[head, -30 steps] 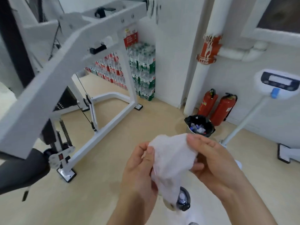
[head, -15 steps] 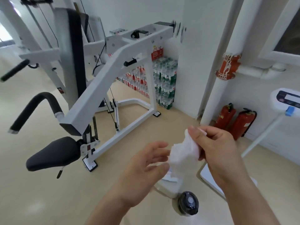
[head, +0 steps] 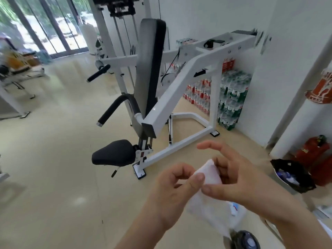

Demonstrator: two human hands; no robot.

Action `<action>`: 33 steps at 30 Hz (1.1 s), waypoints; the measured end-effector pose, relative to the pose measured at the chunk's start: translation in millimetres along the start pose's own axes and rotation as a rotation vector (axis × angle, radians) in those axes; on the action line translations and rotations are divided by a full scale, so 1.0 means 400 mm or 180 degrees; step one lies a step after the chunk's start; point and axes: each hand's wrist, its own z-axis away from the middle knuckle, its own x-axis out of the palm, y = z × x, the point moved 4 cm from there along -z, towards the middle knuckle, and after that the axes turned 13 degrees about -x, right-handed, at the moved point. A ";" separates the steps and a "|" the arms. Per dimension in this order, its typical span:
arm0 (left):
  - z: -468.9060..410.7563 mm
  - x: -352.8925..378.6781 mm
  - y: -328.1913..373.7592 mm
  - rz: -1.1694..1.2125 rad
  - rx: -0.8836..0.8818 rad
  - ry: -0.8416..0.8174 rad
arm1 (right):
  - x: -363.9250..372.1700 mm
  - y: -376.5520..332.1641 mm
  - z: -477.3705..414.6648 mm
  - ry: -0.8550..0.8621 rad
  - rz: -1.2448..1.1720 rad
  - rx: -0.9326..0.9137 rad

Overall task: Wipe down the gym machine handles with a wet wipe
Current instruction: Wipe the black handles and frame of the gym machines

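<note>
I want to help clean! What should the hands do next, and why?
Probably carry the wipe to the curved black handle: the left hand and right hand both hold it, short of the machine, no handle touched yet.

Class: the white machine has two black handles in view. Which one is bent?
The lower handle, just above the black seat, curves near its top. The other handle, higher and farther back, is a short straight bar.
</note>
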 end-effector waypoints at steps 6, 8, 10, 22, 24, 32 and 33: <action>0.007 -0.303 -0.012 0.0488 0.0052 0.0154 | 0.205 0.003 -0.183 -0.0178 0.0853 -0.0226; -0.001 -0.431 -0.023 0.0703 -0.0008 0.0130 | 0.287 0.012 -0.251 0.0099 0.0741 -0.0386; -0.008 -0.555 -0.038 0.0825 0.0020 0.0185 | 0.368 0.026 -0.318 0.0302 0.0629 -0.0432; -0.167 -0.956 -0.078 -0.1090 0.0027 0.0878 | 0.631 0.147 -0.671 0.1220 -0.1205 0.0231; -0.224 -0.980 -0.084 -0.1444 0.0138 0.0996 | 0.632 0.196 -0.722 0.1554 -0.1425 0.0394; -0.501 -1.053 -0.079 -0.2859 0.0651 0.0644 | 0.585 0.350 -0.925 0.2669 -0.0828 0.0410; -0.537 -1.062 -0.079 -0.2849 0.0647 0.0459 | 0.581 0.360 -0.949 0.2694 -0.0721 0.0368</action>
